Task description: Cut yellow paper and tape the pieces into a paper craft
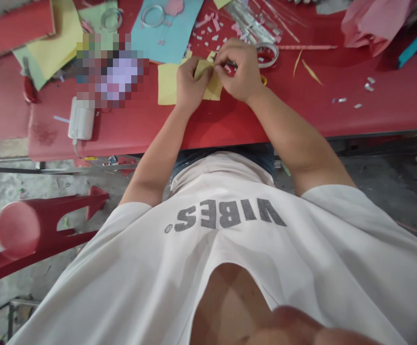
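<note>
On the red table, my left hand (194, 84) and my right hand (237, 67) pinch a folded piece of yellow paper (213, 87) between their fingers. The fingers hide most of the fold. A flat part of the yellow paper (167, 85) lies on the tabletop just left of my left hand, and it looks joined to the folded piece. Close to my right hand's knuckles is a narrow roll of clear tape (267, 55). Small pink and white paper scraps (208, 36) are scattered above my hands.
Sheets of teal paper (165, 31) and pale yellow paper (52, 40) cover the far table (302, 110). A white power adapter (81, 119) sits near the front edge. Crumpled pink paper (374, 19) lies far right, and a red plastic stool (46, 225) stands on the floor at left.
</note>
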Demonstrator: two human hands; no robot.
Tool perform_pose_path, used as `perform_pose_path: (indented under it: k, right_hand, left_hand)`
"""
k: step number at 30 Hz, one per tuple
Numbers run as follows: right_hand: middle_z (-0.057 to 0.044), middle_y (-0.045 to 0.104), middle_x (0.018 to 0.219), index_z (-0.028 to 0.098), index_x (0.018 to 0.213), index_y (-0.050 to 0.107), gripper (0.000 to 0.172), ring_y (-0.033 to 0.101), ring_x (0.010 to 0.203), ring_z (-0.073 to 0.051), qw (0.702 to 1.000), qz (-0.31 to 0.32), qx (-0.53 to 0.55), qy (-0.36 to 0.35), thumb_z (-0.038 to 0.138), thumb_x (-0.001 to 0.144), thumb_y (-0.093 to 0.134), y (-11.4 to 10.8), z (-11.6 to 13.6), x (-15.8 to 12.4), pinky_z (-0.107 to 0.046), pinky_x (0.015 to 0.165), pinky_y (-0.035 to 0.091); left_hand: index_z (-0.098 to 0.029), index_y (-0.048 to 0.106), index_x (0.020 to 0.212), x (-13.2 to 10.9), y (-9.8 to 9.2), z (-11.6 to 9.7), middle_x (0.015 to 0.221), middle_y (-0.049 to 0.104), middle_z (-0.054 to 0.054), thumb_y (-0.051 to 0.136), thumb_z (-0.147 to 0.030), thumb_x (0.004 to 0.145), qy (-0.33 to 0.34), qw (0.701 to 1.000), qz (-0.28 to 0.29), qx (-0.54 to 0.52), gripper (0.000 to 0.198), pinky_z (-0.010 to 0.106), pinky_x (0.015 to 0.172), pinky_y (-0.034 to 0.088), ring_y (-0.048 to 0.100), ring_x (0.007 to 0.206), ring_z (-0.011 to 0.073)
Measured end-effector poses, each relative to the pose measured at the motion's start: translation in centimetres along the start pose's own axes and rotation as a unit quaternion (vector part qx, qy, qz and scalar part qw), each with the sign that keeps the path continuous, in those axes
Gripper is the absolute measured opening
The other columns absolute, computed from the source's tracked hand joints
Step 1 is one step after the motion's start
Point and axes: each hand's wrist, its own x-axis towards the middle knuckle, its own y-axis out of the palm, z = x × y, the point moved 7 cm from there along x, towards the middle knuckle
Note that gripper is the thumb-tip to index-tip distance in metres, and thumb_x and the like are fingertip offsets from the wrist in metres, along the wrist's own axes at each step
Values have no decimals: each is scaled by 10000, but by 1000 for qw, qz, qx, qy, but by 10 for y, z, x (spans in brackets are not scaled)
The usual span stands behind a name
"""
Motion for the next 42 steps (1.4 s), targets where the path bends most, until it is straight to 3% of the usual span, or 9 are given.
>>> perform_pose_path:
  k: [3, 6, 10, 15, 21, 27, 32, 36, 42]
  right_hand:
    - [29, 764, 938, 468, 851, 704, 153, 698, 895, -268, 1000, 4, 6, 6, 317, 821, 713, 0, 0, 0, -489, 791, 556]
    - [30, 762, 937, 467, 841, 697, 182, 695, 906, -278, 1000, 12, 7, 19, 297, 783, 728, 1, -2, 0, -493, 823, 559]
    - [26, 755, 925, 445, 849, 701, 195, 690, 882, -268, 1000, 13, 12, 0, 273, 763, 727, 2, -2, 0, -480, 795, 553]
    - [-40, 726, 885, 283, 845, 729, 118, 671, 846, -271, 997, -21, 66, -28, 220, 788, 647, 1, 5, -1, -444, 752, 496]
    - [-26, 685, 805, 203, 862, 726, 138, 587, 699, -190, 993, -62, 104, 8, 150, 850, 599, 6, -5, -5, -351, 637, 376]
    - [-14, 665, 862, 187, 1074, 613, 248, 635, 743, -183, 971, -106, 213, 17, 148, 836, 555, 5, -17, -1, -315, 673, 445]
    - [36, 636, 754, 169, 914, 625, 285, 603, 649, -144, 960, -84, 236, 126, 5, 683, 597, 17, -39, 1, -265, 622, 419]
    - [51, 647, 742, 159, 882, 637, 339, 615, 622, -118, 954, -71, 229, 179, -57, 624, 597, 22, -50, -1, -231, 578, 391]
    - [76, 623, 703, 160, 912, 640, 346, 555, 601, -96, 950, -54, 214, 220, -42, 633, 606, 18, -49, -2, -205, 583, 347]
  left_hand:
    - [-434, 696, 915, -1, 2, -5, 928, 757, -9, 756, -485, 740, 44, 998, 1, -39, 192, 525, 854, 492, 616, 892, 300]
    - [-532, 711, 1054, -4, 1, -15, 1070, 768, -28, 737, -388, 733, 96, 993, -4, -74, 353, 549, 874, 501, 669, 1002, 338]
    - [-542, 728, 902, -7, 0, -27, 976, 732, 38, 724, -385, 776, 116, 992, 11, -46, 202, 602, 870, 474, 657, 971, 392]
    - [-553, 700, 817, -9, 0, -32, 953, 743, 58, 702, -511, 795, 86, 995, 39, -30, 47, 609, 819, 431, 620, 959, 418]
    - [-529, 703, 793, -10, -1, -37, 927, 726, 69, 672, -531, 822, 93, 995, 27, -33, 42, 608, 805, 437, 620, 901, 411]
    - [-539, 707, 829, -10, 1, -36, 909, 676, 55, 706, -460, 859, 123, 991, 38, -37, 85, 574, 797, 460, 590, 873, 362]
    - [-506, 701, 819, -12, 3, -33, 972, 664, 46, 744, -451, 847, 83, 993, 69, -41, 75, 559, 900, 450, 550, 960, 357]
    - [-524, 706, 816, -10, 5, -26, 955, 669, 51, 712, -357, 815, 103, 991, 62, -53, 166, 557, 863, 443, 567, 949, 373]
    - [-422, 716, 900, -9, 8, -15, 955, 702, 11, 702, -275, 807, 72, 993, 70, -63, 174, 482, 890, 481, 531, 881, 286]
